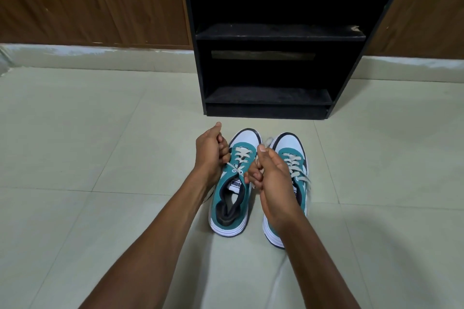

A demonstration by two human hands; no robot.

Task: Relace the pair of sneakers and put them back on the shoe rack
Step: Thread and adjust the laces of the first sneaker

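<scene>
Two teal-and-white sneakers stand side by side on the tiled floor, toes pointing at the rack. The left sneaker [229,204] has its white lace [241,155] threaded through most eyelets. My left hand [211,152] is closed on one lace end at the shoe's left side. My right hand [272,178] is closed on the other lace end between the two shoes. The right sneaker [291,150] is laced and partly hidden behind my right hand and wrist. The black shoe rack [278,35] stands just beyond the toes.
The rack has two dusty shelves, the lower one [270,96] near floor level, both bare. Wood-panelled walls with a pale skirting flank it. Light floor tiles [100,158] spread to left and right of the shoes.
</scene>
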